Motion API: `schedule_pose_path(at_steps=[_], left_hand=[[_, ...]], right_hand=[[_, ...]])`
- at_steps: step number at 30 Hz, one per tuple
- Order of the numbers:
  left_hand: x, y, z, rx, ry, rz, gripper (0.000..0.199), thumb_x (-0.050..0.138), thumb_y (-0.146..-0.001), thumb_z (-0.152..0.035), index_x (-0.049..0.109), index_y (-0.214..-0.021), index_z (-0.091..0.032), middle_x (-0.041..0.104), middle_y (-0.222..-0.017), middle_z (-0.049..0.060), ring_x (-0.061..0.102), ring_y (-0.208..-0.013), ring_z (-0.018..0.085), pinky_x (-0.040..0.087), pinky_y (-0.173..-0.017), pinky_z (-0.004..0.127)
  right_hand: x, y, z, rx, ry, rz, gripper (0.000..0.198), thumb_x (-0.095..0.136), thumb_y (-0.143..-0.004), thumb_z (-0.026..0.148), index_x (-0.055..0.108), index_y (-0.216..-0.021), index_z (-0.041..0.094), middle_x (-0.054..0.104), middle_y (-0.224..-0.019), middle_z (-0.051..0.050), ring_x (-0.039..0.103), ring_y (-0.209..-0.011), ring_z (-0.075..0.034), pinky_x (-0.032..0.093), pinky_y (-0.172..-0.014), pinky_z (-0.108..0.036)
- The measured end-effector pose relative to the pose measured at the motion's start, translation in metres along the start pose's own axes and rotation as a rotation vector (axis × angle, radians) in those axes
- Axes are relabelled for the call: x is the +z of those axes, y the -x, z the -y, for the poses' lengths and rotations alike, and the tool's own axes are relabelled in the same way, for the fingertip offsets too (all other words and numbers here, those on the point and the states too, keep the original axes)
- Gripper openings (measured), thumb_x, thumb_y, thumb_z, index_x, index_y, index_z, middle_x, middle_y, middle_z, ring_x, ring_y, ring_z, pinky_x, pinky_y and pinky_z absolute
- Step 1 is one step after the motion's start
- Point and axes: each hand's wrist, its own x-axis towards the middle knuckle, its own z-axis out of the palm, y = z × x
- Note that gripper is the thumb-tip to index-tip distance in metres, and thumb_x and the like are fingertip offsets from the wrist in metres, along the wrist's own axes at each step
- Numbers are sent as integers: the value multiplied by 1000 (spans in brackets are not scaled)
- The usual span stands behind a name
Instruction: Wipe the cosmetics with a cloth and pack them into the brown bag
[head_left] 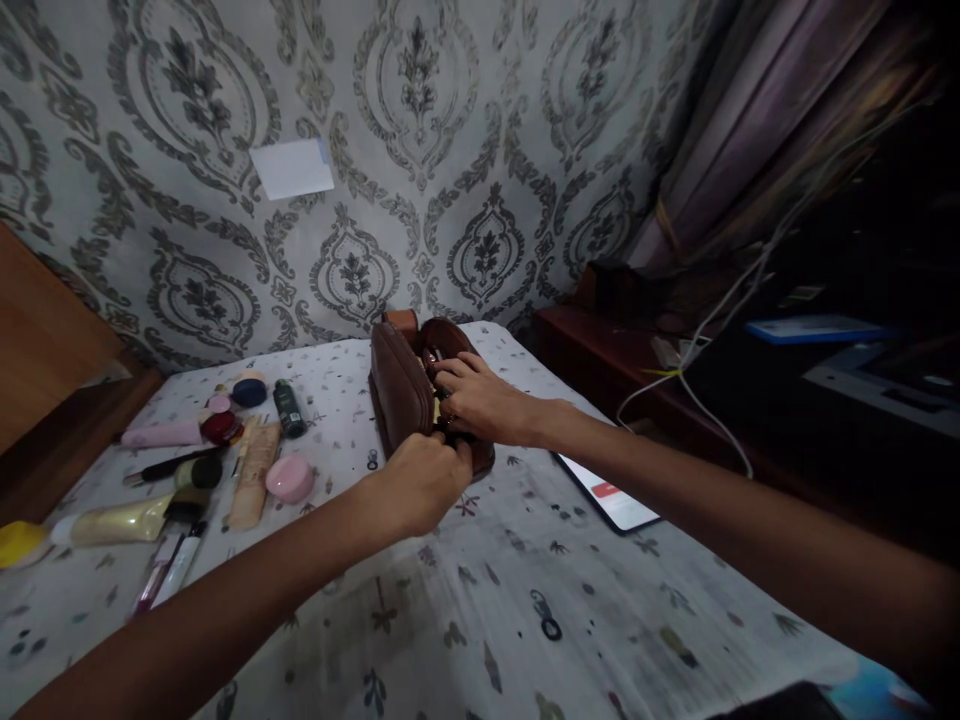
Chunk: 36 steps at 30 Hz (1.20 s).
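A brown toiletry bag (401, 385) stands unzipped on the patterned bedsheet, close to the wall. My left hand (420, 485) is closed on the near edge of the bag, its fingertips partly hidden behind the rim. At the bag's opening, my right hand (484, 400) has its fingers bent down inside. Something dark and something yellowish show under those fingers, but what they hold is hidden.
Cosmetics lie on the left: a pink jar (290, 478), a beige tube (255, 472), a dark green bottle (288, 408), a gold tube (120, 522) and several others. A lit tablet (628, 512) lies right of the bag. White cables (709, 420) hang at right.
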Motion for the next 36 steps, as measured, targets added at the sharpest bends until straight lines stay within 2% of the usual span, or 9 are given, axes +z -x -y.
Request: schedule_pose_path(at_steps=[5, 8, 10, 15, 19, 23, 29, 33, 36], left_hand=[[8, 14, -5, -17, -16, -213, 31, 51, -88, -9, 53, -118, -5, 68, -104, 16, 63, -96, 24, 52, -64, 30], [17, 35, -9, -9, -98, -394, 39, 36, -97, -9, 43, -135, -6, 56, -133, 19, 53, -121, 24, 52, -71, 28], [25, 54, -12, -13, -129, -458, 40, 28, -100, -11, 42, -138, -10, 48, -145, 16, 47, -129, 23, 52, -76, 26], [60, 108, -12, -145, -31, -402, 37, 29, -102, -15, 44, -136, -13, 62, -122, 13, 59, -108, 18, 53, -69, 23], [95, 150, 1, -382, 107, -348, 35, 36, -100, -13, 48, -132, -15, 68, -109, 10, 64, -102, 19, 56, -74, 29], [118, 197, 17, -700, 243, -367, 30, 39, -98, -12, 56, -121, -18, 70, -108, 7, 66, -101, 18, 55, -83, 30], [137, 260, 43, -1084, 294, -478, 26, 36, -101, -20, 60, -111, -19, 69, -110, 7, 65, -101, 17, 51, -88, 29], [146, 278, 47, -1205, 274, -398, 24, 41, -100, -30, 61, -108, -20, 66, -104, 7, 65, -96, 19, 49, -79, 28], [149, 279, 45, -1169, 248, -372, 25, 43, -99, -31, 63, -108, -21, 63, -104, 7, 62, -98, 20, 48, -77, 28]], right_hand=[[16, 5, -7, -54, 81, -140, 15, 66, -84, 23, 78, -86, 17, 64, -119, -18, 42, -128, -37, 28, -105, -53], [32, 2, -15, -99, 125, -249, 15, 64, -81, 19, 78, -87, 20, 61, -127, -16, 41, -132, -37, 29, -105, -55], [41, 0, -18, -105, 138, -303, 16, 62, -82, 22, 77, -88, 21, 60, -130, -16, 41, -132, -37, 31, -103, -56], [42, 4, -14, -53, 188, -362, 17, 62, -86, 24, 77, -84, 19, 61, -129, -20, 41, -132, -37, 31, -102, -54], [32, 13, -5, -5, 176, -375, 25, 56, -92, 32, 78, -90, 21, 62, -125, -20, 43, -131, -36, 35, -97, -54], [19, 24, 22, 16, 172, -431, 31, 49, -96, 30, 77, -91, 20, 64, -121, -22, 45, -130, -35, 39, -97, -54], [5, 31, 84, -8, 53, -659, 26, 50, -95, 26, 73, -94, 14, 63, -119, -23, 55, -120, -39, 49, -89, -54], [22, 24, 126, -67, -146, -709, 18, 52, -95, 22, 69, -96, 19, 66, -117, -16, 60, -115, -33, 54, -88, -52], [38, 13, 158, -132, -274, -674, 16, 52, -94, 17, 68, -95, 18, 67, -113, -15, 62, -113, -29, 57, -86, -49]])
